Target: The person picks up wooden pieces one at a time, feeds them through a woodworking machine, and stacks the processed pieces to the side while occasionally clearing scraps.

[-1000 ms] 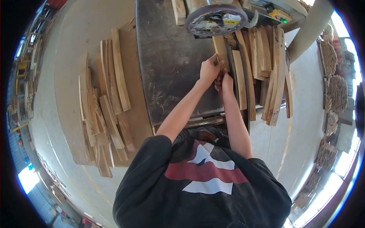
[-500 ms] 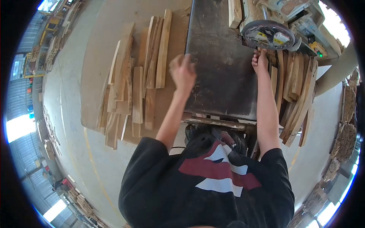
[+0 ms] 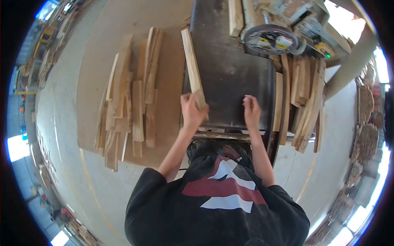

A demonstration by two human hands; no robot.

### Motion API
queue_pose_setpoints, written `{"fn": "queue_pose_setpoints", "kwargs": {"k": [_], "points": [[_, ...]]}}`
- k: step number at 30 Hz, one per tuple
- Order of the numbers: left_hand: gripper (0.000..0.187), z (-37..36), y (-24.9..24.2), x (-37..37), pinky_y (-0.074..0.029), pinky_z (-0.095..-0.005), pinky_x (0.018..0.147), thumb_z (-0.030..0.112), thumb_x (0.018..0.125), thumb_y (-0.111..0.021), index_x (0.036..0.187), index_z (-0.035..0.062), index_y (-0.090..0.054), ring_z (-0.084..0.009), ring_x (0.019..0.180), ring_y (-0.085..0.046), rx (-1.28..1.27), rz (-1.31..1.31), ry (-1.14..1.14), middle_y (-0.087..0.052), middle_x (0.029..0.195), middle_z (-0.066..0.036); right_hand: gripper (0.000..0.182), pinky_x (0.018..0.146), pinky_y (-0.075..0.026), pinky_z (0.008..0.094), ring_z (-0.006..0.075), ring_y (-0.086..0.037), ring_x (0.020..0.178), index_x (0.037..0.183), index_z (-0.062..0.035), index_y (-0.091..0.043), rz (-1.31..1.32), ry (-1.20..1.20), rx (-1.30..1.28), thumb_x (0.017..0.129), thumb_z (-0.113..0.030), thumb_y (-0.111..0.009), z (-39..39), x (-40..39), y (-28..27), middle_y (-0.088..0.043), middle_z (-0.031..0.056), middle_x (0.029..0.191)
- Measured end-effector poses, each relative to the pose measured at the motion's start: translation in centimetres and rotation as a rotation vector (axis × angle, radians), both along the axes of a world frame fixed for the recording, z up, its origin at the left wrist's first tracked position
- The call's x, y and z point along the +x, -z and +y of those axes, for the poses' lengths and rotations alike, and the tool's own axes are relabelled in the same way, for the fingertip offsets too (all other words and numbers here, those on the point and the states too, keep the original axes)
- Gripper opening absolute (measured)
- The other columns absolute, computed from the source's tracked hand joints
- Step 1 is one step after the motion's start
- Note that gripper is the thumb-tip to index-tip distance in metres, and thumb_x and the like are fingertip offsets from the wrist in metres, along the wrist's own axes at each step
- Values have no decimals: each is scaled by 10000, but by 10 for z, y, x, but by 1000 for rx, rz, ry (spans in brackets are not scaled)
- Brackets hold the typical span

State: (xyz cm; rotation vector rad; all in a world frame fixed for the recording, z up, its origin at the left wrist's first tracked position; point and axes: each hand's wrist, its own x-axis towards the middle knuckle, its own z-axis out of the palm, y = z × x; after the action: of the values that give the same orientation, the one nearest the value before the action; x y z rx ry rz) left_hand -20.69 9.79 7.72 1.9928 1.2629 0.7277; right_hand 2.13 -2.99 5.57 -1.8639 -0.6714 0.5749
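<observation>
My left hand (image 3: 193,110) grips the near end of a long, light wooden board (image 3: 191,61). The board lies along the left edge of the dark metal machine table (image 3: 232,78), its far end pointing away and slightly left. Over the near right part of that table is my right hand (image 3: 251,110), fingers apart and holding nothing. Beyond it, at the table's far right, stands a round black wheel (image 3: 271,39) with yellow and white labels.
Several boards (image 3: 123,94) lie on a brown surface (image 3: 168,123) to the left. More boards (image 3: 308,102) are stacked right of the machine. A short wooden piece (image 3: 235,18) stands at the far edge, and a ribbed hose (image 3: 353,61) runs at the upper right.
My left hand has taken hold of the board from the left surface and moved it onto the table edge. My right hand has come back from the wheel toward me. The view has shifted.
</observation>
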Motion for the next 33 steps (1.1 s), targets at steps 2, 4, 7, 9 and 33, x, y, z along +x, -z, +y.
{"fn": "queue_pose_setpoints", "kwargs": {"k": [2, 4, 7, 9, 33], "points": [[824, -36, -1, 20, -519, -407, 891, 138, 766, -865, 1488, 65, -473, -326, 1019, -612, -77, 13, 168, -586, 1120, -187, 289, 814, -520, 339, 230, -638, 984, 1212, -16, -637, -180, -56, 47, 989, -199, -649, -16, -19, -10, -653, 114, 1113], [914, -52, 8, 43, -551, -392, 768, 151, 841, -818, 1576, 34, -288, -290, 844, -688, -374, -224, 245, -682, 930, -174, 346, 877, -530, 374, 297, -632, 1115, 1281, -18, -606, -351, -119, 76, 973, -166, -659, -33, -29, -17, -617, 155, 1268], [908, -51, 21, 85, -543, -375, 564, 173, 934, -719, 1590, -29, -123, -288, 597, -694, -404, -209, 342, -707, 750, -170, 494, 1076, -467, 504, 439, -485, 1343, 1371, -5, -527, -569, -341, -157, 907, -64, -687, -78, -41, -15, -432, 219, 1496], [903, -51, 33, 115, -521, -386, 470, 215, 972, -672, 1576, -81, -71, -305, 515, -673, -447, -140, 471, -709, 743, -197, 484, 1079, -466, 502, 442, -478, 1351, 1362, 8, -531, -617, -322, -144, 906, -53, -682, -102, -42, -11, -421, 222, 1509], [357, 7, 43, 241, -538, -335, 570, 173, 1007, -617, 1303, -26, -603, -164, 638, -681, -570, -593, 195, -709, 771, -120, 268, 933, -548, 477, 410, -675, 1078, 1220, 11, -619, -898, -60, 175, 983, -113, -608, 27, 77, 15, -692, 223, 1141]]}}
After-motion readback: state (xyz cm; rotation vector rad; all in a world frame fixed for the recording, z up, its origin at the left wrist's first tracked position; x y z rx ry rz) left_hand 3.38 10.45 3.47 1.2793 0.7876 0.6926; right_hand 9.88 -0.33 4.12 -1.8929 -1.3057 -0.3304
